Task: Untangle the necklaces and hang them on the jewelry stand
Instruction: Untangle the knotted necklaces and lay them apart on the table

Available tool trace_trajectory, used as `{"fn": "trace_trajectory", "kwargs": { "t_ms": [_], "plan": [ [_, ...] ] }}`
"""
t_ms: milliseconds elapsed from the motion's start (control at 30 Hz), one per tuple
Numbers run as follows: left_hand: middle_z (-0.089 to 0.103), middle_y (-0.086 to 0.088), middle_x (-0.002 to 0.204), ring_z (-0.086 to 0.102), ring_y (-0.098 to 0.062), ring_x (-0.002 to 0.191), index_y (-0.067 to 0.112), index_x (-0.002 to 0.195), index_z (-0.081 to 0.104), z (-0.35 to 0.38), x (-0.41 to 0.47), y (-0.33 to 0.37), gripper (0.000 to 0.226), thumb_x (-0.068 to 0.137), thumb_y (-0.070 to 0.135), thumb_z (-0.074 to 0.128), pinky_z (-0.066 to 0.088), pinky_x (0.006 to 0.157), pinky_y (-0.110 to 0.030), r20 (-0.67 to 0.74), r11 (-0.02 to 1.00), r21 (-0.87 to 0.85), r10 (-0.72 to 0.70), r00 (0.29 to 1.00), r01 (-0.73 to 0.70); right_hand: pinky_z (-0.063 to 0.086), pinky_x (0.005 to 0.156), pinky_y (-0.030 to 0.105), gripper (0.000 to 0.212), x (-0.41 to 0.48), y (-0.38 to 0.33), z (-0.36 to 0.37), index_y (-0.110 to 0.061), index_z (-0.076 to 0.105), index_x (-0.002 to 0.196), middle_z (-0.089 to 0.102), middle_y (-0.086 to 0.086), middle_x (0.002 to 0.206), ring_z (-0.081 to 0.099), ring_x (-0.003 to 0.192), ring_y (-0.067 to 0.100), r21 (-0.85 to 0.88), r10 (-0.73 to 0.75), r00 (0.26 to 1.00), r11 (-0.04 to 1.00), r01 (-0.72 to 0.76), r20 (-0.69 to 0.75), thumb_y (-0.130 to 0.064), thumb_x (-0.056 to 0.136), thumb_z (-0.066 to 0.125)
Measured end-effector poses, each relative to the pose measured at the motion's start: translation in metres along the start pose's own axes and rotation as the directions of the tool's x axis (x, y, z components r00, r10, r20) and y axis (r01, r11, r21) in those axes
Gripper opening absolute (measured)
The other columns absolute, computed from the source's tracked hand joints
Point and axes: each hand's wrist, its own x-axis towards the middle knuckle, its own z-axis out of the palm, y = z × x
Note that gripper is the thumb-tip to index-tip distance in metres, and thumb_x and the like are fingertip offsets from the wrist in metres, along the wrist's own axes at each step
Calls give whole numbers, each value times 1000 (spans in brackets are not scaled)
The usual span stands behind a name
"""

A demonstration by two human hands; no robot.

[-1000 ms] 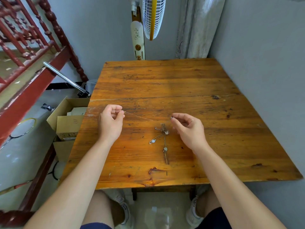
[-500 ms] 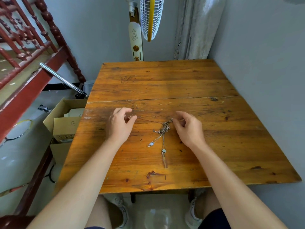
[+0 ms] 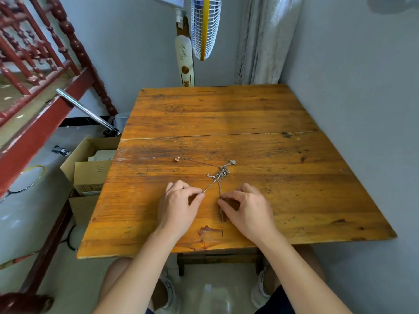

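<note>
A tangle of thin silvery necklaces (image 3: pixel 222 171) lies on the wooden table (image 3: pixel 226 123). One fine chain runs from the knot up and left to a small pendant (image 3: pixel 177 158). Two strands lead down from the knot toward me. My left hand (image 3: pixel 178 206) pinches the end of the left strand between thumb and forefinger. My right hand (image 3: pixel 246 207) pinches the right strand just below the knot. No jewelry stand is in view.
A standing fan (image 3: pixel 197 39) rises behind the table's far edge. The grey wall runs along the right side. Cardboard boxes (image 3: pixel 90 168) sit on the floor at the left, beside a red wooden railing (image 3: pixel 34 71) and a chrome bar (image 3: pixel 88 112).
Both hands let go of the upper chain ends and moved toward me. They now pinch the two lower strands. The pendant end lies free on the table at the upper left.
</note>
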Motion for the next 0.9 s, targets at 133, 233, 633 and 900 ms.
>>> {"fn": "trace_trajectory", "kwargs": {
  "t_ms": [133,233,633,900],
  "plan": [
    [59,11,85,50,-13,86,24,87,76,-14,-17,-14,8,83,28,71,42,66,-25,-32,998,42,-45,998,46,52,68,27,23,-12,1,-5,-31,76,100,57,-12,89,55,85,9,62,25,1000,998,-25,-2,-49,86,70],
    [59,9,84,51,-15,86,23,84,75,-27,-25,-29,4,80,24,72,40,68,-26,-63,994,76,-71,995,76,54,70,27,18,-20,4,-9,-30,75,97,56,-14,89,57,85,7,107,34,999,994,-34,4,-44,86,72],
    [57,7,90,46,-14,92,25,83,68,-47,-34,-42,1,83,25,66,39,68,-29,-88,965,142,-209,974,220,48,61,23,23,-29,4,-21,-30,76,92,57,-15,82,55,77,4,100,-22,996,995,14,81,-49,90,64],
    [61,7,95,49,-11,94,20,102,72,-20,-3,-20,15,90,25,64,40,72,-26,-20,998,52,-34,999,35,57,78,36,30,30,9,-9,-26,66,128,61,-2,108,60,100,18,72,-48,998,996,45,36,-32,100,57]
  ]
}}
